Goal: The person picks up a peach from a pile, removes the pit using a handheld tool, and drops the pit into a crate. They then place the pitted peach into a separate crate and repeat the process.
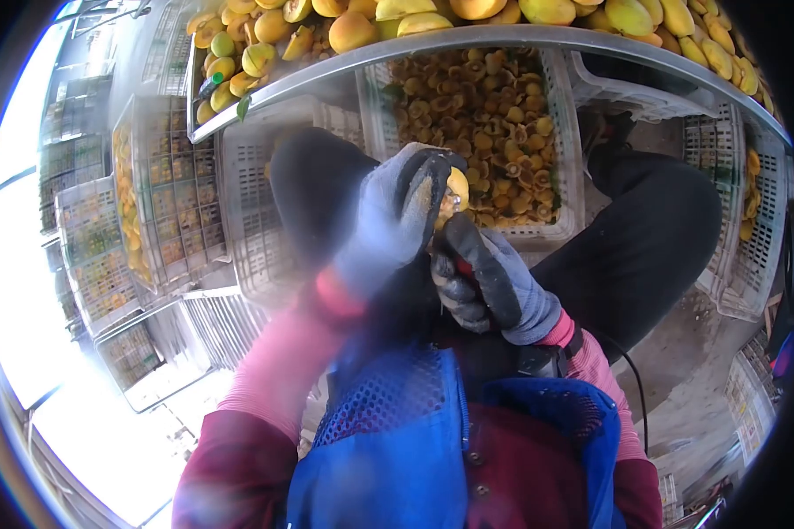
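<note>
Half-hidden yellow fruit [458, 185] runs lengthwise up the view.

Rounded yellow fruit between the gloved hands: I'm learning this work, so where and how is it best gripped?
Probably by the left side of the yellow fruit, coming from the left with the grey-and-black-gloved left hand cupped. Its visible edge is rounded, suiting a curled grip; a small shiny metal tip shows nearer the similarly gloved right hand, so keep clear there.

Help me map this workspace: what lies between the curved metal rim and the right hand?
In the head view, a crate of cut fruit pieces lies between the curved metal rim and the right hand.
</note>
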`<action>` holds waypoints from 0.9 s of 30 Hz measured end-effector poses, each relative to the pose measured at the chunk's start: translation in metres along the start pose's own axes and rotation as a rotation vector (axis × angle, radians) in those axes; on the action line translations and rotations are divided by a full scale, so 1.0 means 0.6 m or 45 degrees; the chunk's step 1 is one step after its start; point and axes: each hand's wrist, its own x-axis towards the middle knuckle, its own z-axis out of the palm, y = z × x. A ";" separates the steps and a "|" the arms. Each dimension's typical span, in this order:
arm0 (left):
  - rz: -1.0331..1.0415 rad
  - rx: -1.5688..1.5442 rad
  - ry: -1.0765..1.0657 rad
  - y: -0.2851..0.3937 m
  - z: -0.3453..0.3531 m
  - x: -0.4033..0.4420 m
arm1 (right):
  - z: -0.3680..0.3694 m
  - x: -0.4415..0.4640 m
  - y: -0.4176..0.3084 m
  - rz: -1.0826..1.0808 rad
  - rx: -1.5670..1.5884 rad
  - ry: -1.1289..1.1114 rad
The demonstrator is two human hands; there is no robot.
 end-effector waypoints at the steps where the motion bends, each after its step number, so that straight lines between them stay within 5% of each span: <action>1: 0.046 -0.009 0.065 -0.009 0.008 -0.001 | -0.008 0.007 0.002 0.053 0.122 -0.143; 9: -0.104 -0.397 0.158 0.000 0.031 -0.004 | -0.020 0.033 0.020 0.260 0.891 -0.867; 14: -0.296 -0.657 0.282 0.004 0.038 -0.010 | -0.023 0.048 0.028 0.224 0.910 -1.007; 15: -0.293 -0.625 0.276 0.001 0.035 -0.014 | -0.024 0.049 0.029 0.223 0.920 -1.018; 18: 0.171 0.338 0.572 -0.036 0.026 -0.031 | -0.046 0.042 0.033 0.161 0.928 -1.073; 19: 0.270 0.540 0.608 -0.036 0.018 -0.037 | -0.031 0.035 0.024 -0.008 0.781 -0.912; 20: 0.043 0.202 0.662 -0.032 0.004 -0.037 | -0.033 0.046 0.028 -0.100 0.701 -0.942; 21: -0.163 -0.151 0.766 -0.025 -0.010 -0.036 | -0.028 0.043 0.026 -0.064 0.740 -0.541; 22: 0.327 0.898 0.504 -0.045 -0.051 -0.059 | -0.023 0.039 0.024 -0.021 0.769 -0.136; 23: 0.334 1.086 0.593 -0.030 -0.080 -0.071 | -0.028 0.046 0.025 0.004 0.711 0.101; 24: 0.349 1.275 0.689 -0.016 -0.111 -0.076 | -0.077 0.067 0.049 -0.042 0.819 -0.072; 26: -0.100 0.289 0.916 -0.033 -0.200 -0.080 | -0.150 0.093 0.073 -0.102 0.931 -0.195; 27: -0.262 0.830 0.754 -0.033 -0.241 -0.087 | -0.144 0.088 0.057 -0.114 0.936 -0.138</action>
